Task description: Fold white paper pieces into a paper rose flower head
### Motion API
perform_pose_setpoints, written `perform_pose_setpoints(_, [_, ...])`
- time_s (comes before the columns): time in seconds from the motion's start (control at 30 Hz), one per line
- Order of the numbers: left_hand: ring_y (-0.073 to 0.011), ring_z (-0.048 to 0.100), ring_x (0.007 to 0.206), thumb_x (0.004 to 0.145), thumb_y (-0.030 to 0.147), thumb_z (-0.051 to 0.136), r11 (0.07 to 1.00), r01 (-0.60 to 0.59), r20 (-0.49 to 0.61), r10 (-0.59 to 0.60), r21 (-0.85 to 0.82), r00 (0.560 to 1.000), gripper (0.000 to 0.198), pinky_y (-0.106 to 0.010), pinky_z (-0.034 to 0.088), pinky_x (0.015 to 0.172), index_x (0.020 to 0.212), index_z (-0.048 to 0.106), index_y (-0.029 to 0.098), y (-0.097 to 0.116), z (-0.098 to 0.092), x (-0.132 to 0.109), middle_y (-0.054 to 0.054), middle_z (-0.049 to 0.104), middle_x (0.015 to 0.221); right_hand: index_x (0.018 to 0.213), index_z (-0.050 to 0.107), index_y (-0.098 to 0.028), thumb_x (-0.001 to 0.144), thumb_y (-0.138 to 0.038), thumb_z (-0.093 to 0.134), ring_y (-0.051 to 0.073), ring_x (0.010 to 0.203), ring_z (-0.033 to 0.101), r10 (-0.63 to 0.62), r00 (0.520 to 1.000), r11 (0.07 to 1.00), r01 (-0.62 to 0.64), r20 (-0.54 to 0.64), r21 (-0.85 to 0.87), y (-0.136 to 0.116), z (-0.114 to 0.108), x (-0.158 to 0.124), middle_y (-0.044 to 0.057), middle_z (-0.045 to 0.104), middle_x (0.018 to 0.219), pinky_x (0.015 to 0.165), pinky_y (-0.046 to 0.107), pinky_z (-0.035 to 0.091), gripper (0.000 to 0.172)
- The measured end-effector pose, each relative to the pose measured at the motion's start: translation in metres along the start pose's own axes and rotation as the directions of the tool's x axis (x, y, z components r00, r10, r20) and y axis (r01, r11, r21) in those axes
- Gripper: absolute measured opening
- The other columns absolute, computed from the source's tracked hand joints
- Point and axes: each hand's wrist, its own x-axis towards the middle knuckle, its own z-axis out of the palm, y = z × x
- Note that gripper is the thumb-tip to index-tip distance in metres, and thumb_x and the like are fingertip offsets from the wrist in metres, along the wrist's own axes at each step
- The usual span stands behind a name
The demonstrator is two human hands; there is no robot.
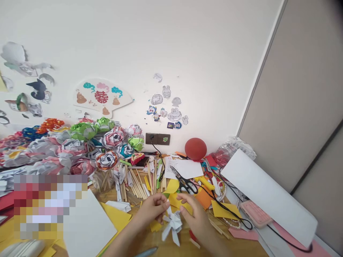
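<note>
Locate the folded white paper piece [175, 222] at lower centre of the frame, above the wood-grained table [242, 246]. Your left hand [154, 209] has a narrow grip, apparently pinching one upper arm of the piece; your right hand [197, 215] has a wide grip, its thumb close to the core, though contact cannot be confirmed. Support the core and apply light, even pressure: the paper looks thin and likely to crease. Narrow, pointed arms radiate from a compact, pleated centre. Behind lie smooth-bladed scissors [184, 182]; crisp, layered paper flowers [106, 160] fill the left
</note>
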Motion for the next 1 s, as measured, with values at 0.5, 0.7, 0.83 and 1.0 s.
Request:
perform_pose_setpoints(0.5, [-0.0192, 0.059, 0.07, 0.055, 0.068, 0.06, 0.996, -0.093, -0.109, 0.094, 0.018, 0.99, 0.057, -0.028, 0.048, 0.061, 0.078, 0.064, 0.016, 0.006, 0.007, -0.001, -0.001, 0.061, 0.067, 0.07, 0.051, -0.018, 0.067, -0.041, 0.067, 0.017, 0.058, 0.058, 0.272, 0.962, 0.849, -0.229, -0.022, 0.476, 0.026, 0.017, 0.012, 0.0, 0.06, 0.06, 0.056, 0.026, 0.041, 0.028])
perform_pose_setpoints(0.7, [-0.0219, 0.062, 0.071, 0.062, 0.034, 0.067, 0.918, -0.22, -0.19, 0.292, 0.329, 0.937, 0.02, -0.028, 0.047, 0.064, 0.069, 0.065, 0.014, 0.005, 0.012, -0.005, -0.006, 0.067, 0.07, 0.076, 0.049, -0.019, 0.072, -0.034, 0.062, 0.021, 0.067, 0.063, 0.241, 0.969, 0.858, -0.189, -0.05, 0.478, 0.037, 0.026, 0.011, 0.003, 0.065, 0.069, 0.061, 0.03, 0.047, 0.02])
perform_pose_setpoints(0.83, [-0.0189, 0.063, 0.069, 0.074, 0.026, 0.058, 0.78, -0.339, -0.177, 0.49, 0.526, 0.854, 0.012, -0.027, 0.049, 0.065, 0.072, 0.065, 0.016, 0.004, 0.018, -0.012, -0.005, 0.068, 0.073, 0.097, 0.051, -0.02, 0.073, -0.016, 0.054, 0.022, 0.086, 0.061, 0.083, 0.972, 0.978, -0.037, -0.22, 0.204, 0.023, 0.022, 0.004, 0.006, 0.064, 0.092, 0.078, 0.036, 0.046, 0.025])
perform_pose_setpoints(1.0, [-0.0181, 0.065, 0.077, 0.079, 0.024, 0.058, 0.43, -0.553, -0.013, 0.798, 0.714, 0.603, 0.01, -0.027, 0.051, 0.071, 0.086, 0.065, 0.021, 0.0, 0.017, -0.014, -0.004, 0.071, 0.081, 0.092, 0.057, -0.023, 0.078, -0.007, 0.05, 0.021, 0.092, 0.053, -0.363, 0.92, 0.911, 0.316, -0.15, -0.266, 0.0, 0.006, 0.001, 0.004, 0.059, 0.095, 0.08, 0.035, 0.043, 0.023])
